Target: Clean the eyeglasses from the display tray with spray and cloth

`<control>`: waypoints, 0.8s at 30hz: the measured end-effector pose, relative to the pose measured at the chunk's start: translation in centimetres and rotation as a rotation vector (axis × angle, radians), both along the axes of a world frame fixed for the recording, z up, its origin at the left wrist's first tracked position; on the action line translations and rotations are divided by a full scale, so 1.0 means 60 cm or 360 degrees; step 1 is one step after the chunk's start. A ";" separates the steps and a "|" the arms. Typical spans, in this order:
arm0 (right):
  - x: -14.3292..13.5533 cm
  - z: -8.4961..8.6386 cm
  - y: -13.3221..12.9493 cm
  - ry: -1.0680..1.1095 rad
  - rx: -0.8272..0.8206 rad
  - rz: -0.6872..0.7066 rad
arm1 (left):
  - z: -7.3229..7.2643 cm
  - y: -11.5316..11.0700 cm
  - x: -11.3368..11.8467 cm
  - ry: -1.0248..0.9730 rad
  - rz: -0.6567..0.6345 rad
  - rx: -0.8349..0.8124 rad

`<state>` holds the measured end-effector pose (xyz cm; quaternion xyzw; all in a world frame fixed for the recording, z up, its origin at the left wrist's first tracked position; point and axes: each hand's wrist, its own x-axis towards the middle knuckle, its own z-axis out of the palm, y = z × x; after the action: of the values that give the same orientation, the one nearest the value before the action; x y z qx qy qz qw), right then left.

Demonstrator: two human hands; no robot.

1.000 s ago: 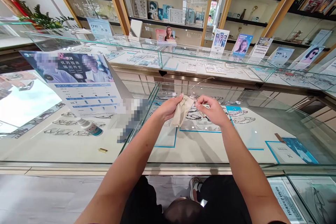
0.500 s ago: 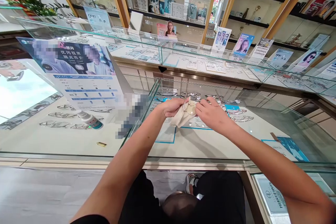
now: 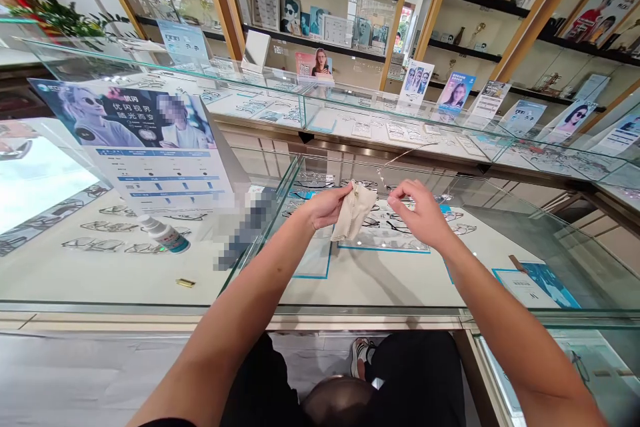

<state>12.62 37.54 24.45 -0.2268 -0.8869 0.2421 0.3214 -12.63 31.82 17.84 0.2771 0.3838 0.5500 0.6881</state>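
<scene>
My left hand [image 3: 327,205] grips a cream cleaning cloth [image 3: 356,213], which hangs down below the fingers in loose folds. To the right of it, and apart from it, my right hand [image 3: 417,213] pinches a pair of thin-framed glasses at its fingertips. A slender temple of the glasses [image 3: 407,156] sticks up and to the right above that hand. Their lenses are hard to make out against the case behind. Both hands are raised over the glass-topped display counter [image 3: 320,293].
On the left of the counter lie a spray bottle [image 3: 167,235] and a small gold-coloured clip-like piece [image 3: 185,283]. Behind them stands a large printed sign [image 3: 165,167]. Rows of spectacles [image 3: 90,245] show under the glass. A second glass case [image 3: 303,110] runs across behind.
My right hand has moved right, away from the cloth, taking the glasses with it. A round lens that showed against the cloth is gone from there. The cloth now hangs from my left hand alone.
</scene>
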 end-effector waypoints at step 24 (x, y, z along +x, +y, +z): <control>-0.105 -0.074 -0.003 0.1110 -0.1462 0.0134 | 0.026 -0.007 0.039 -0.0280 0.0096 0.0331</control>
<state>6.30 37.38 20.01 -0.2145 -0.5408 0.6752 0.4534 -10.28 31.37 19.38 0.2860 0.2709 0.6295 0.6698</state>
